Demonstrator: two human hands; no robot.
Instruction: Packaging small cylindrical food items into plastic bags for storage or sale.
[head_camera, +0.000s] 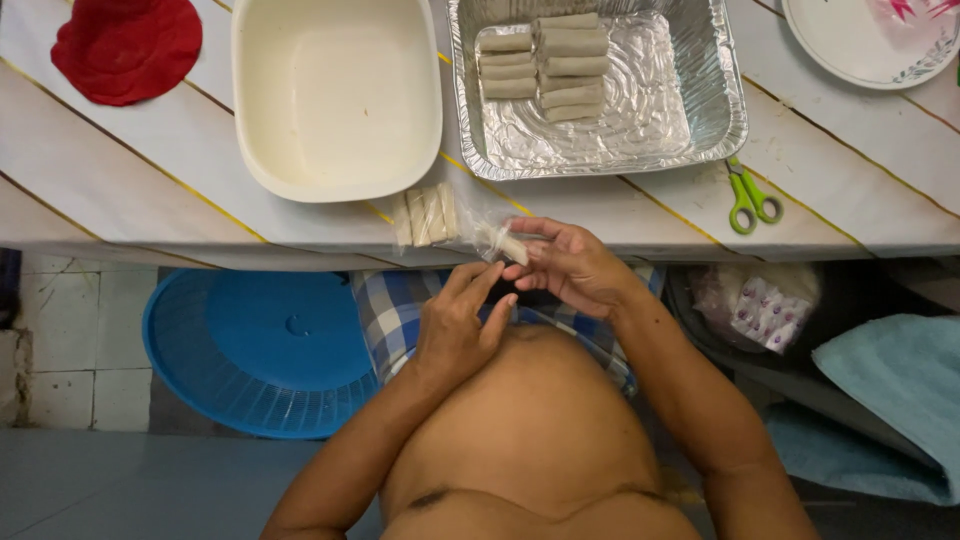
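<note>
A table covered with a cloth of white planks and thin yellow lines fills the upper half of the frame, and below it there is a grey floor and pale tiles at the left. Nearest, at the centre, the left hand (455, 330) is half open, its fingers loose and pointing up toward the right hand (572, 268), which pinches a small pale roll (507, 246) inside a clear plastic bag (470, 225) at the table edge. I think the roll is soft and thin-skinned, so a light pinch near its end and a slow peeling of the crinkled film would keep it whole. Just left of it, more pale rolls (424, 214) lie in the same bag, matte and floury. Below the table at the left sits a blue plastic basket (262, 350). Farther up are green scissors (748, 195), a smooth cream tub (337, 95), and a shiny wrinkled foil tray (650, 110) with neat rows of wrapped rolls (545, 65).
</note>
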